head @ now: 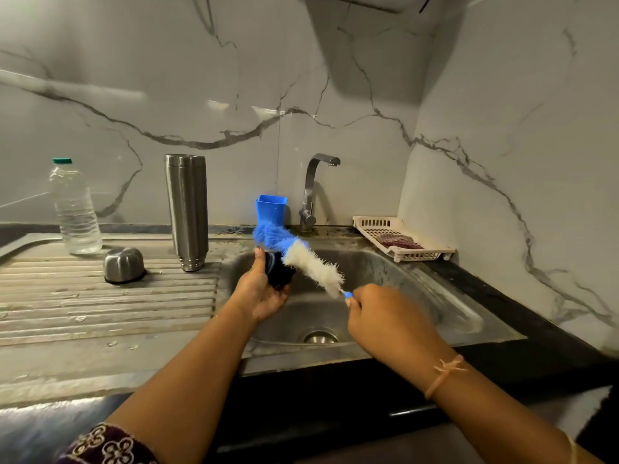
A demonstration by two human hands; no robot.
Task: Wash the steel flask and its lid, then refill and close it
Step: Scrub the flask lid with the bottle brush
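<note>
The steel flask stands upside down on the drainboard, mouth down, left of the sink. Its steel outer cap lies dome up beside it. Over the sink basin my left hand grips a black inner lid with a blue ring. My right hand holds the blue handle of a bottle brush with blue and white bristles. The brush's blue end lies across the top of the black lid.
A clear plastic water bottle with a green cap stands at the back left of the drainboard. A blue holder and the steel tap sit behind the basin. A cream rack with a scrub pad sits at the right.
</note>
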